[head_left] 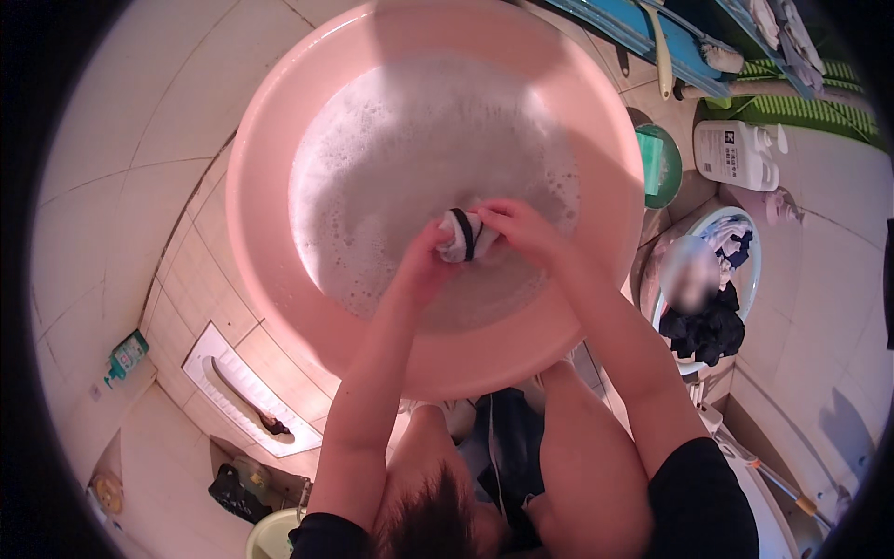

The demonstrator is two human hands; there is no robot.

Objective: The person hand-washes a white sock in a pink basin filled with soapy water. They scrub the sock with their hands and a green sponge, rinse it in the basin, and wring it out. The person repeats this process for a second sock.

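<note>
A small white cloth with a black band (456,235), sock-like in size, is bunched up between my two hands. My left hand (426,261) is closed round its left side. At its upper right edge, the fingers of my right hand (523,228) pinch the fabric. Both hands are just over the cloudy, sudsy water (400,140) in a big round pink tub (256,214). Foam and bubbles line the water's edge, and whatever lies beneath is hidden. The tub stands in front of my bent knees.
Right of the tub, a pale blue basin (756,270) holds dark and light clothes. Beyond it are a white jug (731,154), a green bowl (672,182) and a rack with a brush (722,58). A squat toilet (219,349) and a green bottle (128,354) lie left.
</note>
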